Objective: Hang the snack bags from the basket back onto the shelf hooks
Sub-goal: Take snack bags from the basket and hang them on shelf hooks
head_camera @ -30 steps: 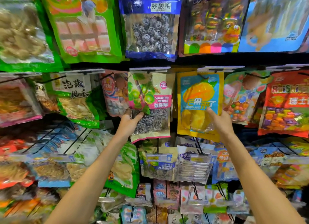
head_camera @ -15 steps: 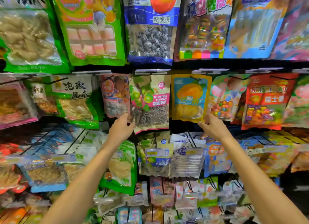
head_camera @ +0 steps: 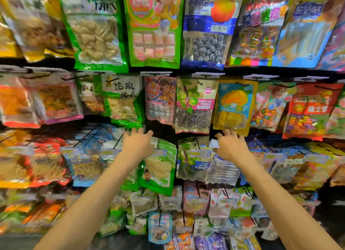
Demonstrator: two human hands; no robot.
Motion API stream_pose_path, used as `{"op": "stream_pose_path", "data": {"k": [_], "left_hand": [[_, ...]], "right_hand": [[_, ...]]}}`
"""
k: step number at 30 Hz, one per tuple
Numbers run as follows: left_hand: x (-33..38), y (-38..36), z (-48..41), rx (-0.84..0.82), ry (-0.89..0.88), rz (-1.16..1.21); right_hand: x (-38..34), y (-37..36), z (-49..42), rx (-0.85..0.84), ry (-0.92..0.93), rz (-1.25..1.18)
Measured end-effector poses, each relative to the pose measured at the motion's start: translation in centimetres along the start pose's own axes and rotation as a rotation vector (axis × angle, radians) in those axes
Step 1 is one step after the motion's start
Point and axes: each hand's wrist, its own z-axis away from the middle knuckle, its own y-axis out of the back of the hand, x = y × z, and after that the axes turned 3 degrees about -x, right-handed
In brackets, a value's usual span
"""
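Observation:
Snack bags hang in rows on shelf hooks in front of me. A beige plum bag (head_camera: 194, 106) with green fruit on it hangs in the middle row, and a yellow and blue mango bag (head_camera: 234, 106) hangs to its right. My left hand (head_camera: 138, 143) is below and left of the plum bag, fingers spread, holding nothing. My right hand (head_camera: 230, 145) is just under the mango bag's lower edge, fingers relaxed and empty. No basket is in view. The frame is blurred by motion.
A pink candy bag (head_camera: 160, 98) and a green bag with black characters (head_camera: 123, 100) hang left of the plum bag. Larger bags fill the top row, such as a blue plum bag (head_camera: 207, 29). Packed lower rows carry small packets on black wire hooks (head_camera: 119, 139).
Both hands have let go of the plum and mango bags and dropped below them. The view has shifted, so the shelf appears further right and higher.

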Motion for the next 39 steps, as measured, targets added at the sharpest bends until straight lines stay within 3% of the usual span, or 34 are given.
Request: {"op": "stream_pose_path", "data": {"k": [10,21,31,39], "left_hand": [[-16.2,-2.6,17.4,0.028,0.247,0.080],[-34.8,-6.1,34.8,-0.109,0.617,-0.023],[-46.5,-9.8,38.2,-0.185,0.795,0.011],[-59.0,-13.3,34.8,-0.231,0.764,-0.021]], "right_hand": [[-21.0,2.2,8.4,-0.014,0.313,0.014],[-43.9,1.3,15.0,-0.032,0.705,-0.003],[-60.8,0.9,15.5,-0.075,0.912,0.001],[-73.3,-1.7,11.2,-0.220,0.920,-0.016]]}}
